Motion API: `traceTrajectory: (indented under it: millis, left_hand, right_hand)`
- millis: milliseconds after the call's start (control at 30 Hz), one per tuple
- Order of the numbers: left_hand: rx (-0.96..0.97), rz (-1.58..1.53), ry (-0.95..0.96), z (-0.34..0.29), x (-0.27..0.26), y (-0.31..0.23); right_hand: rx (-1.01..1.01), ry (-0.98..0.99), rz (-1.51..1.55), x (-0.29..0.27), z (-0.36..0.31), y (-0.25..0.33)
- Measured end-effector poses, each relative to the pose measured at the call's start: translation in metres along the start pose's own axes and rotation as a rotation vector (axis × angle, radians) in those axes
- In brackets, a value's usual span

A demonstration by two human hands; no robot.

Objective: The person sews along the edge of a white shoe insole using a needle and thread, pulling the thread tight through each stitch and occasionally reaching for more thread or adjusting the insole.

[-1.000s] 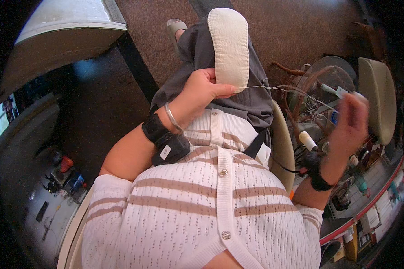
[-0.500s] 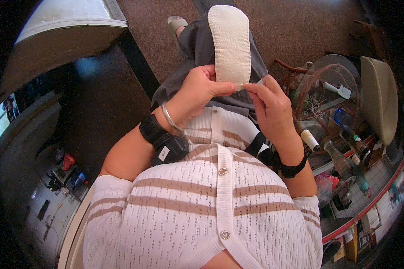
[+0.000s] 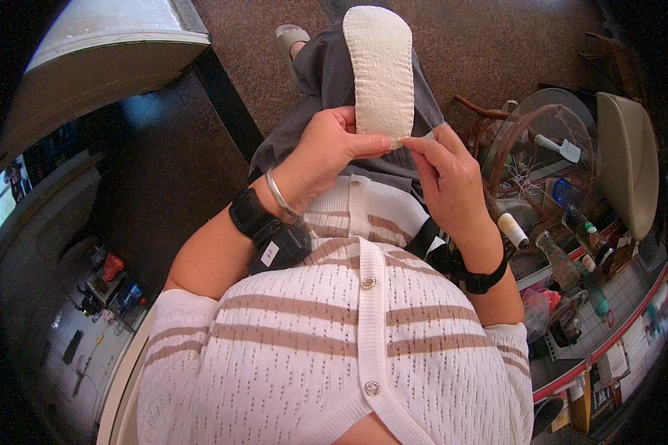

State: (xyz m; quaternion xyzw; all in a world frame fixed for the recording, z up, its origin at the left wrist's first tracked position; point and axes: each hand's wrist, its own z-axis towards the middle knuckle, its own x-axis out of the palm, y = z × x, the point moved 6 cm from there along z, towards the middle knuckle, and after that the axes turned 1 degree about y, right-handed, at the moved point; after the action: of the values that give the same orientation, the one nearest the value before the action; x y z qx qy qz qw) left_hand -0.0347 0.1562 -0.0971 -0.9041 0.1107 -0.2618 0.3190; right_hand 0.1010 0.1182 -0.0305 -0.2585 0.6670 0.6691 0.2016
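Below everything spreads the speckled brown floor (image 3: 497,44), dark at the left of the view. Nearest the camera is the white knitted cardigan (image 3: 297,363) with brown stripes, and beyond its hem come the grey trousers (image 3: 319,81) of the seated person. A beige chair back (image 3: 631,167) stands at the right edge, next to a jumble of small items. A beige slipper (image 3: 289,44) shows on a foot at the upper left of the trousers.

The cream insole (image 3: 382,74) is held over the lap, its long side running away from the body and its face turned up, with short stitches along the rim. The left hand (image 3: 338,141) has its near end clamped, thumb on top and fingers behind at the left edge. The right hand (image 3: 444,159) is bent into a pinch, thumb and forefinger tips together on the insole's near edge, just beside the left thumb; anything finer between those tips is too small to tell.

Each wrist wears a black strap. To the right, a clear glass bottle (image 3: 558,259) lies aslant near a white thread spool (image 3: 512,230). A silver bangle (image 3: 276,194) circles the left wrist.
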Motion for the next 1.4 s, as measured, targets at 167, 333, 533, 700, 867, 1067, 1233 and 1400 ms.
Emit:
traceTrajectory:
  millis: [167, 333, 533, 700, 867, 1067, 1233, 1400]
  left_hand:
    - [-0.014, -0.015, -0.001, 0.0, 0.002, -0.001]
    - [0.021, -0.015, -0.017, 0.001, 0.001, 0.0]
    - [0.106, 0.213, -0.085, 0.002, 0.002, -0.004]
    - [0.107, 0.443, -0.101, 0.0, 0.007, -0.015]
    - [0.09, 0.325, -0.042, 0.009, 0.005, -0.011]
    - [0.138, 0.348, 0.123, 0.023, 0.026, -0.004]
    - [0.108, 0.33, 0.268, 0.022, 0.037, -0.025]
    - [0.05, 0.346, 0.362, 0.016, 0.033, -0.031]
  right_hand:
    - [-0.012, -0.015, 0.006, 0.001, -0.002, -0.003]
    - [-0.003, 0.017, -0.064, 0.003, 0.0, -0.002]
    - [-0.073, 0.073, -0.372, 0.005, 0.008, 0.013]
    - [-0.054, 0.156, -0.446, 0.011, 0.014, 0.018]
    - [0.018, -0.066, -0.182, -0.01, 0.006, -0.001]
    - [0.31, -0.76, -0.455, -0.107, -0.11, -0.019]
    - [0.625, -1.062, -0.772, -0.152, -0.215, 0.01]
    - [0.881, -1.322, -0.836, -0.156, -0.326, 0.064]
